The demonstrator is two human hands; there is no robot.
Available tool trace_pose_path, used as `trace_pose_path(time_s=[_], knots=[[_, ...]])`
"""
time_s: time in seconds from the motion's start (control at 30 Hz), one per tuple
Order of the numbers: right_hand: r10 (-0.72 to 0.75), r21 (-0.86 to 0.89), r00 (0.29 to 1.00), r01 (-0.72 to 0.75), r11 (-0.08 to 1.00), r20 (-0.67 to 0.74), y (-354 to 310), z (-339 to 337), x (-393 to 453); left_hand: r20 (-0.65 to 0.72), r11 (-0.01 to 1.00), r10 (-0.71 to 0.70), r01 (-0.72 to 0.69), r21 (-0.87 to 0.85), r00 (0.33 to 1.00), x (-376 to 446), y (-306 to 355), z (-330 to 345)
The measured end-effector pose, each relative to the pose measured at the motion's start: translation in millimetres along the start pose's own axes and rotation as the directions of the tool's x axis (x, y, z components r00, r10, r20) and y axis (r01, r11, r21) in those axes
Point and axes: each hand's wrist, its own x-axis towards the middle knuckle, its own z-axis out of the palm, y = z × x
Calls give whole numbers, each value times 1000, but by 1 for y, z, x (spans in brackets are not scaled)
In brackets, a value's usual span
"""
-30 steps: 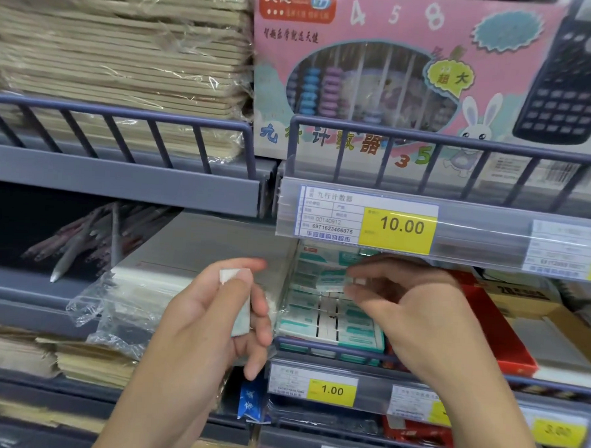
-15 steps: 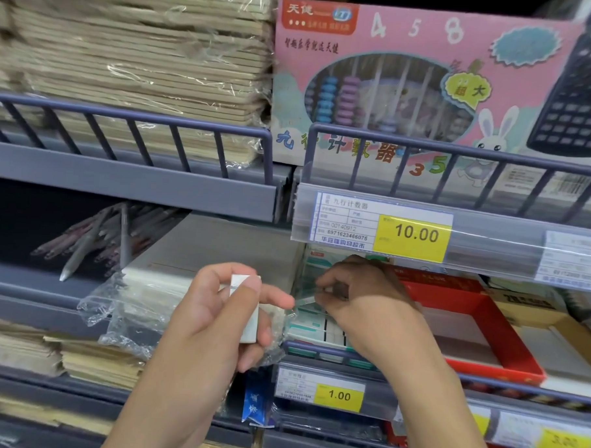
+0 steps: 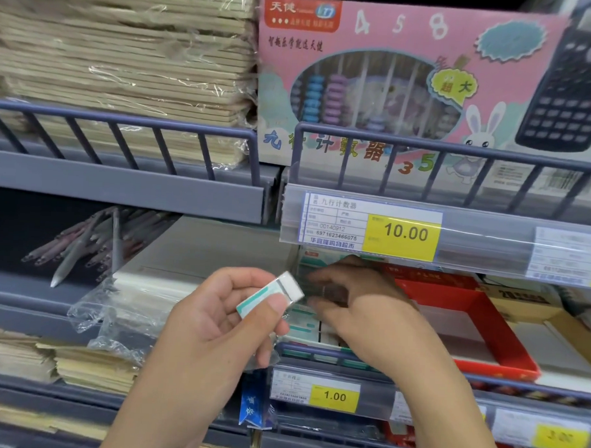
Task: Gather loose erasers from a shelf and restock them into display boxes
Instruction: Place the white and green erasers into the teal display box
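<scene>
Left hand [image 3: 212,318] around eraser [image 3: 271,298]

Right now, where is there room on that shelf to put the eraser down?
The red cardboard tray right of the right hand shows a bare white floor. The box of green-and-white erasers under that hand looks packed. Left of the left hand, which holds the green-sleeved white eraser, crinkled clear plastic wrap covers the shelf.

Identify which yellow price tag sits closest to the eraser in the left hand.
The 1.00 tag, directly below the eraser held by the left hand. The 10.00 tag is up and right; the third is far right, blurred.
</scene>
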Motion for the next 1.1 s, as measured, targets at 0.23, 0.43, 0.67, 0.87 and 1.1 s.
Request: trace_pose_path(time_s=[0.23,0.43,0.67,0.87,1.1], knots=[[-229,785,972,186,591,-58,-5,-6,-30,11,998,22,-21,-60,1000,1,-2,10],[-203,860,965,242,450,-166,8,-2,-34,-25,998,40,-41,-50,999,1,-4,30],[111,620,948,105,777,-300,41,-25,-45,268,489,361,-426,762,893,-10,-14,27],[138,385,976,-64,921,-166,46,-26,-25,521,161,340,-595,787,783,-5,-32,28],[-37,-151,998,44,988,47,39,-18,-6,532,119,421,-627,770,734,0,-40,26]])
